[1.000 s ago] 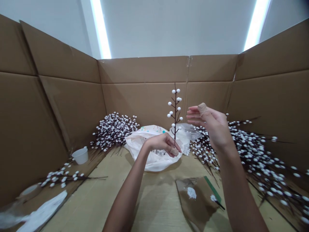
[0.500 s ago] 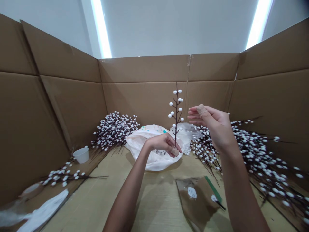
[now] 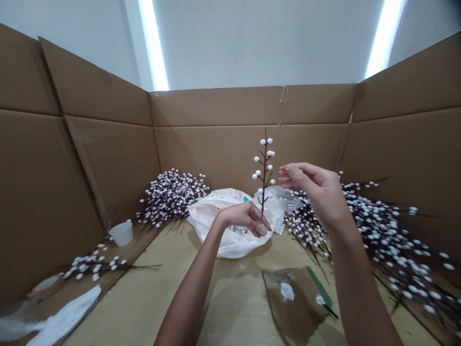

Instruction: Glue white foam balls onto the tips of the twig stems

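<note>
My left hand (image 3: 245,218) grips the lower stem of a dark twig with white foam berries (image 3: 265,166), which stands upright above the fist. My right hand (image 3: 317,190) is raised just right of the twig, its fingers close to the berries but apart from them, holding nothing I can see. A beige bandage (image 3: 293,171) wraps one right finger, and another (image 3: 261,229) covers a left finger. Behind and below my left hand lies a crumpled white plastic bag (image 3: 209,222) with white berries inside.
Large heaps of berry branches lie at back left (image 3: 171,197) and right (image 3: 382,235). Cardboard walls (image 3: 216,154) surround the cardboard work surface (image 3: 223,307). Nearby are a white cup (image 3: 121,234), a loose branch (image 3: 93,264), and a brown sheet (image 3: 291,307) with white smears.
My right fingers have moved down and left, closer to the twig. The twig has shifted slightly right in my left hand.
</note>
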Tool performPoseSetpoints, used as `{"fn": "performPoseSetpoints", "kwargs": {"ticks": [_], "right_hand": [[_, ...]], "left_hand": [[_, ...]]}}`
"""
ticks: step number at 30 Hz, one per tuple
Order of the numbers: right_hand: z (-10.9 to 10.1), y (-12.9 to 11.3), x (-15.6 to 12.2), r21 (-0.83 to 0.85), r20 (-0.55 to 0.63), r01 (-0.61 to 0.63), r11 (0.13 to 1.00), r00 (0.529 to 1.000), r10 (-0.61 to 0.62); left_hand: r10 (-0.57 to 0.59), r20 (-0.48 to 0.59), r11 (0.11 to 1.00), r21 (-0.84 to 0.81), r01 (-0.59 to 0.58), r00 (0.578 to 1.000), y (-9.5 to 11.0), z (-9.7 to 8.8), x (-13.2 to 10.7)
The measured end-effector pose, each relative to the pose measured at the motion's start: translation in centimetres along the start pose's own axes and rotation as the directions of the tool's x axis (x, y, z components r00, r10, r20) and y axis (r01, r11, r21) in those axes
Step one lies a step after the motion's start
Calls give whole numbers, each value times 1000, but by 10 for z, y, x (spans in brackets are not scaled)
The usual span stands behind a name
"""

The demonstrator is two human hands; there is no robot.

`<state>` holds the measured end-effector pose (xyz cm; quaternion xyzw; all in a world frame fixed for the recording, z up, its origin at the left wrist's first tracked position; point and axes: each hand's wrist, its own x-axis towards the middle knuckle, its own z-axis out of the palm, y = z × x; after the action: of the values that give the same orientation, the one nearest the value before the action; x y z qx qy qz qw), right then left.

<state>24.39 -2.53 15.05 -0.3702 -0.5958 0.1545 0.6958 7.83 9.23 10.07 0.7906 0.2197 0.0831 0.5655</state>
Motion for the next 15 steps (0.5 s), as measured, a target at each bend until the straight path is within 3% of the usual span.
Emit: {"fn": "performPoseSetpoints", "kwargs": {"ticks": [15], "right_hand": [[-1,-2,-1,-37,22,-13,999,1000,13]], "left_hand": [[-5,6,1000,4,5,1000,-1,0,1]]}}
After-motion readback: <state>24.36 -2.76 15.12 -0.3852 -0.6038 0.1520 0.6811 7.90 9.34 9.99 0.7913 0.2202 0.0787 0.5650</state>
